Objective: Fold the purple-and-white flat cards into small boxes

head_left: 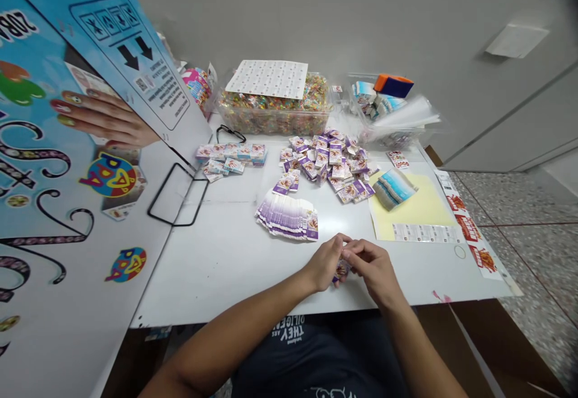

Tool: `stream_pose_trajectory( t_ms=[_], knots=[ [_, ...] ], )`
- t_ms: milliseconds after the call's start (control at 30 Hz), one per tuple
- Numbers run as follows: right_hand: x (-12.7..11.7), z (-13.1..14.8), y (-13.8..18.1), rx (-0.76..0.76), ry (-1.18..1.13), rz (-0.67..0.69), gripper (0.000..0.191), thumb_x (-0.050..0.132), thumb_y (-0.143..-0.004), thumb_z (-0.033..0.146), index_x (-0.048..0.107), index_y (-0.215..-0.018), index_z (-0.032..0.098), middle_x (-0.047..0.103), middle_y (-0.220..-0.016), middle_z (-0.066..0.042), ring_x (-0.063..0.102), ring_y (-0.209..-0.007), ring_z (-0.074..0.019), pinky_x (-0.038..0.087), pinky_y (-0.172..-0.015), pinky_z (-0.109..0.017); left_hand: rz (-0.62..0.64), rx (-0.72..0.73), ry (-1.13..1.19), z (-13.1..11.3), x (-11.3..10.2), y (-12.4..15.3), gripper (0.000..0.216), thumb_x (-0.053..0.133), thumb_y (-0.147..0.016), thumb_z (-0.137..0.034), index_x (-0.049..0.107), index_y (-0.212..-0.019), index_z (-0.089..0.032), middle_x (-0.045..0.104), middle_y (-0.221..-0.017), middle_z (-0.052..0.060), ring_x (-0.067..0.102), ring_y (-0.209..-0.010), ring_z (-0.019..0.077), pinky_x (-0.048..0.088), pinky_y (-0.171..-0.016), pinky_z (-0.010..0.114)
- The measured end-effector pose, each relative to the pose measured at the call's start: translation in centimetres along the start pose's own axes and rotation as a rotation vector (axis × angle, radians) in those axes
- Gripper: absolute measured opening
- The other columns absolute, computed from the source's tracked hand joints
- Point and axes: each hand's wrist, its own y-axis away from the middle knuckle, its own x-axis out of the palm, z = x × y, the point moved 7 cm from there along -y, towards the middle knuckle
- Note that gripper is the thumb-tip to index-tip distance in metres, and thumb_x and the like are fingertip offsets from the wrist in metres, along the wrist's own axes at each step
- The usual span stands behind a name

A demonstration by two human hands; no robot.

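Observation:
Near the table's front edge, my left hand and my right hand come together around a small purple printed carton. The fingers of both are closed about it, and they cover most of it. To the left, beyond my hands, lies a fanned row of flat purple-and-white cartons. Further back is a heap of folded small cartons in the same print. Two or so cartons sit between the heap and the fanned row.
A large printed box stands along the left. At the back are a clear tub of colourful pieces under a sticker sheet, and another clear bin. Cartons in rows, a yellow sheet and a blue-beige packet lie about.

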Motion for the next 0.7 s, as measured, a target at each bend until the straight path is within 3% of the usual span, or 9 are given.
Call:
stream_pose_trajectory(
  t_ms=[67,133,233,467,567,700],
  knots=[
    [0.4,-0.6,-0.2,0.156,-0.202,0.104,0.029,0.077,-0.081,0.041,0.063,-0.067,0.020,0.068,-0.068,0.000,0.063,-0.046,-0.0157,0.048,-0.043,-0.029,0.025,0.033,-0.055,-0.4,0.3,0.3,0.078,0.025,-0.084,-0.085,0.052,-0.111,-0.016,0.060,-0.069,0.002,0.052,-0.043,0.0117,0.040,-0.036,0.020],
    [0.3,-0.6,-0.3,0.206,-0.298,0.131,0.033,0.081,-0.077,0.040,0.060,-0.064,0.020,0.067,-0.068,0.001,0.059,-0.043,-0.0127,0.048,-0.040,-0.026,0.066,0.034,-0.064,-0.5,0.6,0.5,0.078,0.023,-0.085,-0.084,0.050,-0.113,-0.016,0.060,-0.069,0.002,0.051,-0.043,0.0114,0.040,-0.036,0.020],
    [0.1,-0.2,-0.4,0.206,-0.331,0.153,0.032,0.082,-0.077,0.038,0.060,-0.063,0.019,0.068,-0.072,0.000,0.058,-0.043,-0.0112,0.053,-0.042,-0.028,0.126,0.036,-0.040,-0.7,0.7,0.5,0.080,0.023,-0.083,-0.086,0.049,-0.112,-0.016,0.055,-0.066,-0.001,0.051,-0.044,0.0122,0.040,-0.037,0.021],
    [-0.2,0.9,-0.3,0.158,-0.267,0.310,0.023,0.077,-0.084,0.032,0.066,-0.067,0.020,0.075,-0.090,-0.004,0.074,-0.065,-0.0199,0.062,-0.064,-0.036,0.301,0.071,-0.049,-1.7,1.2,1.0,0.074,0.032,-0.081,-0.087,0.048,-0.101,-0.017,0.050,-0.070,-0.002,0.052,-0.050,0.0118,0.041,-0.042,0.022],
    [-0.3,1.3,-0.3,0.105,-0.165,0.264,0.020,0.076,-0.085,0.031,0.069,-0.069,0.021,0.077,-0.092,-0.005,0.075,-0.070,-0.0213,0.062,-0.064,-0.035,0.292,0.045,-0.003,-1.4,1.0,0.9,0.078,0.025,-0.082,-0.087,0.051,-0.103,-0.016,0.050,-0.065,-0.003,0.050,-0.045,0.0116,0.040,-0.041,0.022],
    [-0.8,2.0,0.8,-0.133,0.073,-0.007,0.013,0.075,-0.084,0.025,0.074,-0.072,0.022,0.079,-0.092,-0.006,0.077,-0.078,-0.0228,0.062,-0.066,-0.032,0.226,-0.002,0.057,-0.8,0.8,0.4,0.088,0.015,-0.082,-0.088,0.054,-0.114,-0.015,0.053,-0.057,-0.003,0.050,-0.039,0.0124,0.040,-0.039,0.022]
  ],
)
